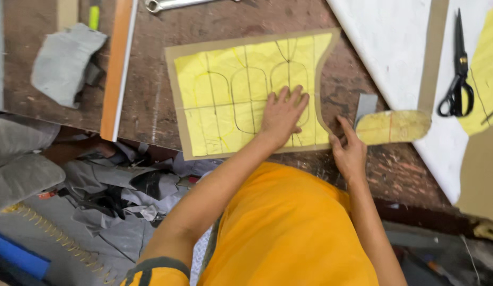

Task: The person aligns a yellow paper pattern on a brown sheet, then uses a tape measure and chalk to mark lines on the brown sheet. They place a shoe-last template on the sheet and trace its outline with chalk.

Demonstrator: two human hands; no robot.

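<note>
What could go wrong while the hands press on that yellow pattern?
The left hand lies flat on the yellow pattern; if it lifts, the sheet might slide on the table. The right hand sits at the sheet's curved edge, by a small yellow piece it could knock askew. The scissors lie nearby, so a careless reach might meet the blades.

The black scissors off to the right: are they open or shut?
Shut. The black scissors lie flat on the white sheet, blades together in one thin line pointing away, the two handle loops side by side.
</note>
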